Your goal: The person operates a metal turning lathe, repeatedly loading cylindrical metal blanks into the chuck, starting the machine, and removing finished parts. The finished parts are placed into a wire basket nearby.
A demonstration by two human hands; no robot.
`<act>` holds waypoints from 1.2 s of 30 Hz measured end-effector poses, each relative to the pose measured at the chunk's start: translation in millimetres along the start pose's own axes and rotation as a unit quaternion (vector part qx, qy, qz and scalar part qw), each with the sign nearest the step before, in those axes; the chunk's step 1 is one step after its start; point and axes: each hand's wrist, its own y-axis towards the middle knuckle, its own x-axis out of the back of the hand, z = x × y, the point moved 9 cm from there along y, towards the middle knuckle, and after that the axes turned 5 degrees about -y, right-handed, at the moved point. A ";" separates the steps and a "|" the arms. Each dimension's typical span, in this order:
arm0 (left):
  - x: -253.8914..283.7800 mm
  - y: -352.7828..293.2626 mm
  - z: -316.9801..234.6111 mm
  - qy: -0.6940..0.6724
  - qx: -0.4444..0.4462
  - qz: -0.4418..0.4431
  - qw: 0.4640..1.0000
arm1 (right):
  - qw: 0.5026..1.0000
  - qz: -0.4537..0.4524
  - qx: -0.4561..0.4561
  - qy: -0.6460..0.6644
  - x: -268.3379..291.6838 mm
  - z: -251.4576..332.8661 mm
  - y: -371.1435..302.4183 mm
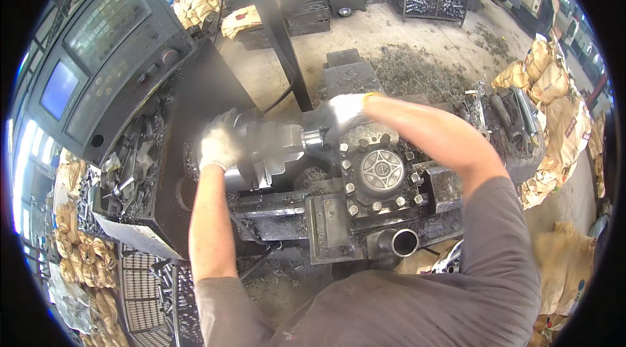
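Observation:
My left hand (220, 147), in a white work glove, lies against the left side of a grey lathe chuck (264, 151). Its fingers are smeared by motion over the top of the chuck. A short shiny metal cylinder (313, 138) sticks out to the right from the chuck's stepped jaws. My right hand (347, 111), also gloved, is at the free end of this cylinder with darkened fingers curled in; what they hold is hidden. Below and right of that hand sits the square tool post (381, 171), with bolts around its round cap.
A control panel (98, 54) with a lit screen stands left. Tools fill a tray (134, 164) beside the headstock. A dark post (277, 34) rises beyond the chuck. Metal tube (399, 243) opens toward me. Chips cover the floor behind; wrapped bundles (561, 125) stand right.

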 end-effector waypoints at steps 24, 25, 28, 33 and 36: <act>29.3 -82.3 -25.5 -0.032 -0.140 -0.266 0.953 | 0.946 -0.282 -0.159 -0.016 31.7 -84.0 -139.3; 27.1 -82.4 -24.3 -0.033 -0.137 -0.269 0.953 | 0.927 -0.311 -0.210 0.016 39.5 -80.2 -163.5; 33.0 -82.5 -27.2 -0.013 -0.129 -0.261 0.957 | 0.887 -0.401 -0.222 0.061 66.3 -23.2 -226.3; 30.4 -88.2 -77.8 -0.557 -0.084 -0.019 0.826 | 0.889 -0.350 -0.171 0.241 42.3 107.4 -277.0; 47.0 -110.2 -154.9 -0.781 -0.106 0.141 0.599 | 0.863 -0.244 -0.132 0.423 -27.9 185.1 -276.0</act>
